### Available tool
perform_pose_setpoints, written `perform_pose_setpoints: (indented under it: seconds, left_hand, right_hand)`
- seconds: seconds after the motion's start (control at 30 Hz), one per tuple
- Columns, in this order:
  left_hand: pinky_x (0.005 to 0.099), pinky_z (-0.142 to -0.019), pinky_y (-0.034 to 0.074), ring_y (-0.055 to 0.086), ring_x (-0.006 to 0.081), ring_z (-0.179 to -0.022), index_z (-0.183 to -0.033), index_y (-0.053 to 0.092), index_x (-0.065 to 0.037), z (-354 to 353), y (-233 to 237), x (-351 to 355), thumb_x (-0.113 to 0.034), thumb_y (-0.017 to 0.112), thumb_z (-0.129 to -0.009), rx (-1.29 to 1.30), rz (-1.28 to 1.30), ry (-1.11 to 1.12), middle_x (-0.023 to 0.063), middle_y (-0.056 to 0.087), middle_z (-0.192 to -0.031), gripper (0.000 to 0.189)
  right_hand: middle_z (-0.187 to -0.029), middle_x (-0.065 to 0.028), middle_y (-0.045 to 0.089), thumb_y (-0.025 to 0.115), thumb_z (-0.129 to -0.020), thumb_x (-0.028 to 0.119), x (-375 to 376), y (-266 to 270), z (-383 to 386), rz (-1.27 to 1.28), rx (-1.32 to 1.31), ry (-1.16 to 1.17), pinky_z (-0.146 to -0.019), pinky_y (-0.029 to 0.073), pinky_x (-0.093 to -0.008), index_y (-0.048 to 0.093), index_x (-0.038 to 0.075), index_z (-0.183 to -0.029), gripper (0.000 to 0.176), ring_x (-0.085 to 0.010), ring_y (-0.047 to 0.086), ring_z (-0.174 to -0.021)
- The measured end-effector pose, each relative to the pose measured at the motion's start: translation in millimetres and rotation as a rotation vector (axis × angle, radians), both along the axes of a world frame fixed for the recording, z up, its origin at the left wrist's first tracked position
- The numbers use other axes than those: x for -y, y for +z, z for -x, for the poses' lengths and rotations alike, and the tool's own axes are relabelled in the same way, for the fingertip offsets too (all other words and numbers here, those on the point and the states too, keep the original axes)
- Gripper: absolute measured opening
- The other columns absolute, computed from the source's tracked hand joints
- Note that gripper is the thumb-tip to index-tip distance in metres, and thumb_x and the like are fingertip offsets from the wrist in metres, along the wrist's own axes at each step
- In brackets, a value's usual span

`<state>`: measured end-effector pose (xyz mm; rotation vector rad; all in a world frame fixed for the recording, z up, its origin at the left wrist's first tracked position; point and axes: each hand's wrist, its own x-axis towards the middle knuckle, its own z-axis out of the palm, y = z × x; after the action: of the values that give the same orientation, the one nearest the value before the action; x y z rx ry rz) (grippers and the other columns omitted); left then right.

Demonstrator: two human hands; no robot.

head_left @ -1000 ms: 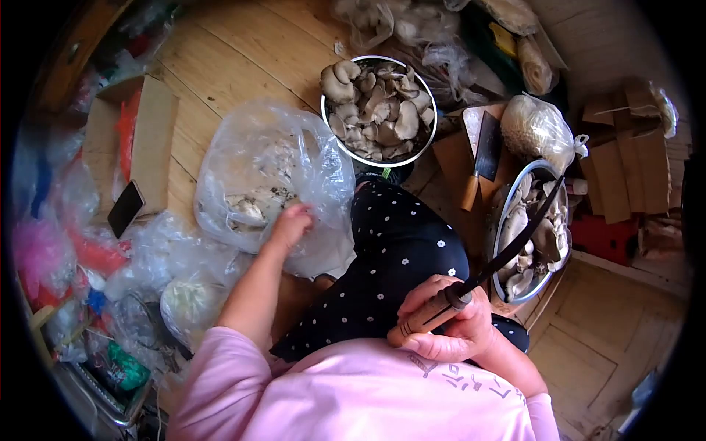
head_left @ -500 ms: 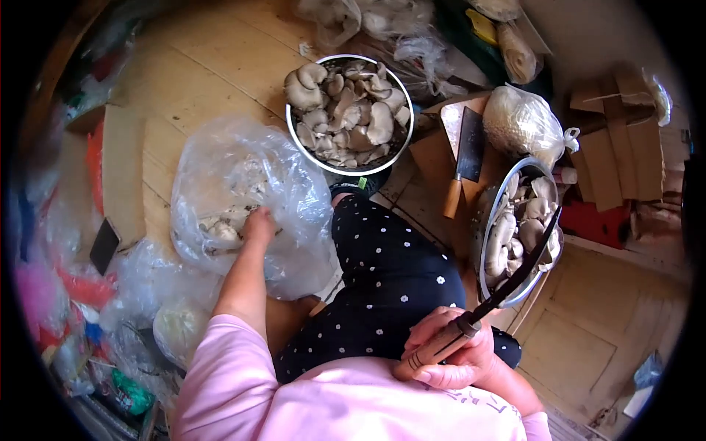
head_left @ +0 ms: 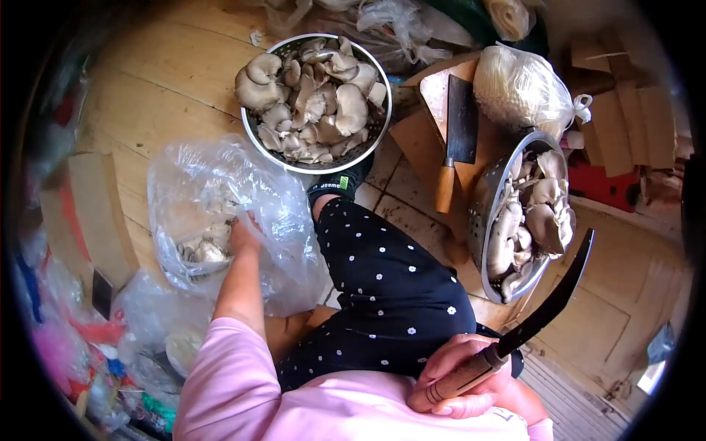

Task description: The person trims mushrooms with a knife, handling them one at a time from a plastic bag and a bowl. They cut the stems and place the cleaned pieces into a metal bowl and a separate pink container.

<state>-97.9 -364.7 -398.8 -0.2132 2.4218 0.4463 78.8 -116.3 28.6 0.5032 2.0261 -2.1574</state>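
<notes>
My left hand [head_left: 245, 234] reaches into a clear plastic bag [head_left: 276, 253] on the floor, close to pale mushrooms [head_left: 212, 248] inside it. Its fingers are hidden by the bag. Near my lap, my right hand [head_left: 447, 360] is closed around the wooden handle of a sickle [head_left: 548, 309], whose dark curved blade points up and to the right. Grey oyster mushrooms [head_left: 351, 110] fill a white-rimmed colander [head_left: 254, 140] beyond my foot. To my right, a tilted metal colander [head_left: 482, 220] holds more oyster mushrooms [head_left: 544, 224].
A cleaver [head_left: 462, 121] with a wooden handle lies on a board beside the metal colander. Behind it sits a tied plastic bag [head_left: 522, 84] of pale contents. Cardboard [head_left: 625, 136] stands at the right; plastic bags [head_left: 147, 309] and a phone-like dark object [head_left: 102, 294] lie at the left.
The view has shifted, and the sickle's blade now points further right, away from over the metal colander. My left hand remains in the plastic bag.
</notes>
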Motion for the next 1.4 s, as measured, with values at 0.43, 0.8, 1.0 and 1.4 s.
perform_pose_setpoints:
  seconds: [0.43, 0.8, 1.0, 1.4]
  left_hand:
    - [0.0364, -0.074, 0.052, 0.065, 0.0246, -0.084, -0.097, 0.065, -0.002, 34, 17, 61, -0.018, 0.065, -0.079, -0.178, -0.356, 0.346, 0.0134, 0.066, -0.094, 0.024]
    - [0.0483, -0.09, 0.046, 0.059, 0.0268, -0.106, -0.111, 0.059, -0.01, 23, 169, 61, -0.017, 0.06, -0.083, 0.323, -1.348, 1.125, 0.0075, 0.063, -0.113, 0.028]
    - [0.0426, -0.095, 0.047, 0.058, 0.0271, -0.107, -0.129, 0.049, -0.003, 1, 227, 39, 0.004, 0.054, -0.08, 0.278, -1.465, 0.614, 0.0132, 0.057, -0.121, 0.05]
    - [0.0266, -0.074, 0.052, 0.064, 0.0165, -0.089, -0.113, 0.053, -0.003, -96, 402, -77, 0.007, 0.069, -0.073, 0.604, -1.557, 0.025, 0.0074, 0.065, -0.1, 0.044]
  right_hand:
    - [-0.087, -0.0105, 0.068, 0.083, -0.071, 0.021, 6, -3, -7, -0.158, -0.172, 0.046, -0.064, 0.054, -0.0307, 0.069, 0.003, -0.086, 0.027, -0.0226, 0.068, -0.074]
    - [-0.083, -0.0019, 0.064, 0.076, -0.078, 0.022, 43, -12, -47, -0.152, -0.189, -0.073, -0.064, 0.049, -0.0233, 0.061, 0.001, -0.103, 0.036, -0.0083, 0.061, -0.07]
    - [-0.082, -0.0022, 0.06, 0.059, -0.077, 0.006, 53, -2, -83, 0.056, -0.048, -0.203, -0.071, 0.049, -0.0249, 0.058, 0.002, -0.101, 0.024, -0.0091, 0.059, -0.076]
    - [-0.071, 0.0038, 0.053, 0.064, -0.086, 0.011, 58, -19, -153, 0.052, -0.027, -0.259, -0.053, 0.039, -0.0203, 0.059, 0.006, -0.09, 0.008, -0.0037, 0.046, -0.06]
